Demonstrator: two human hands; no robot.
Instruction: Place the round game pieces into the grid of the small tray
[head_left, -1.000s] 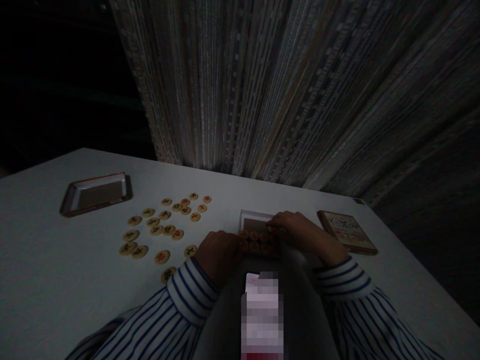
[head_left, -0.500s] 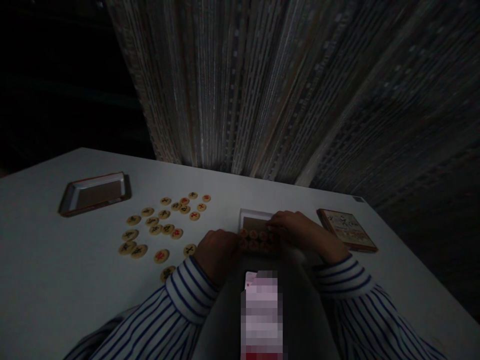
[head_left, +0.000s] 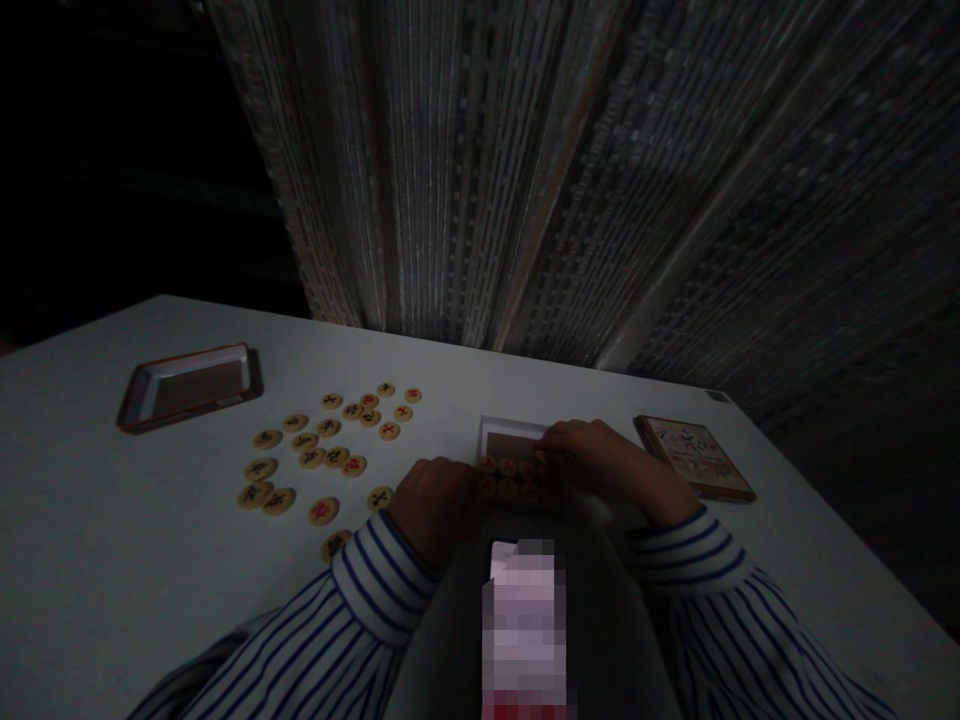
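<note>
A shallow box (head_left: 491,425) with a pale rim lies before me, holding rows of round wooden Chinese chess pieces (head_left: 508,489) in its near part. My left hand (head_left: 435,505) is closed at the box's left side, its fingers curled against the edge and partly lost in shadow. Over the right end of the rows, my right hand (head_left: 592,455) has its fingertips pressed together on a Chinese chess piece (head_left: 541,456), which is mostly covered by the fingers. Loose chess pieces (head_left: 311,457) with black or red characters lie scattered to the left of my hands.
An open tray-like box part (head_left: 244,368) sits at the far left of the white table (head_left: 135,560). A flat printed box (head_left: 697,458) lies at right. A phone (head_left: 501,556), mostly blurred out, is low in the middle. A patterned curtain (head_left: 450,180) hangs behind the table.
Almost nothing differs. My right hand's fingers have shifted very slightly over the pieces in the box; my left hand stays at the box's side.
</note>
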